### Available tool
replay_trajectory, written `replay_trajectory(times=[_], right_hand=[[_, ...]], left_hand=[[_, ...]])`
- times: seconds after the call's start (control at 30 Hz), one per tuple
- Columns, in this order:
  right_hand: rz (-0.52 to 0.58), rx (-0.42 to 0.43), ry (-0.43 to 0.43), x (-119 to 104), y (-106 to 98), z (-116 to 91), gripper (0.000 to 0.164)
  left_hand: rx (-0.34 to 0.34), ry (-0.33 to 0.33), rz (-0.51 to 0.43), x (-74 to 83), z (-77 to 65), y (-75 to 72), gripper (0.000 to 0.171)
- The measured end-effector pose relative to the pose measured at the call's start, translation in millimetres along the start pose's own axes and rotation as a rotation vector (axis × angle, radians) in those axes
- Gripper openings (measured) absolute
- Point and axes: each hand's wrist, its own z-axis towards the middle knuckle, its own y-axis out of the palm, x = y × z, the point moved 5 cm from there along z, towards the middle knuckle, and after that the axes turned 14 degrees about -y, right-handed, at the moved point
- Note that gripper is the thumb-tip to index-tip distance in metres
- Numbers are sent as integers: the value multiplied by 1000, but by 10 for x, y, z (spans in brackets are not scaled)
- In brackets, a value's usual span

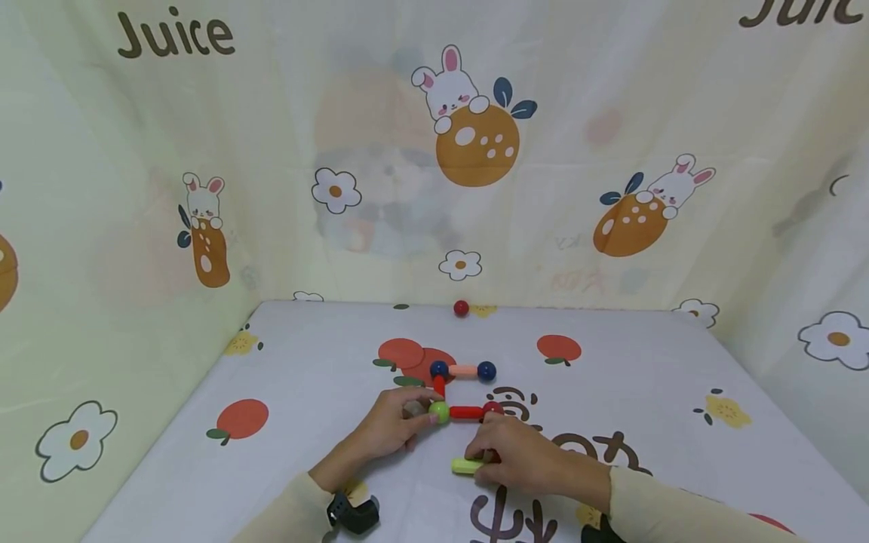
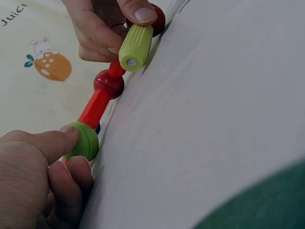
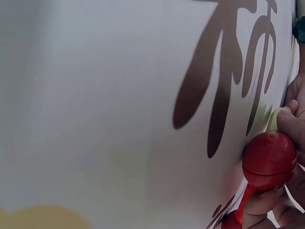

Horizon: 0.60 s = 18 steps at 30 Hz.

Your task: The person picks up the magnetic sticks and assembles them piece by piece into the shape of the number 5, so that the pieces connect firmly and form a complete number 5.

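Observation:
My left hand pinches a green ball, with the thumb against it in the left wrist view. A red rod links that ball to a red ball. Another red rod runs from the green ball to a dark blue ball, and a pink rod joins this to a second blue ball. My right hand holds a light green rod, whose free end shows a round metal disc. A further red ball sits at the rod's other end, partly covered by fingers.
A loose red ball lies at the table's back edge. The white cloth has printed fruit and dark lettering. Patterned curtains stand behind and at the sides.

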Motion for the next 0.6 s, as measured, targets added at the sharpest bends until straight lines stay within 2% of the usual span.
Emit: replay_trajectory(times=[0.37,0.6], right_hand=[[15,21,-18,12,15,1,21],[62,25,15,9,7,-19,20]], left_hand=[[11,1,23,19,-8,-16,33],[15,-2,30,-5,8,4,33]])
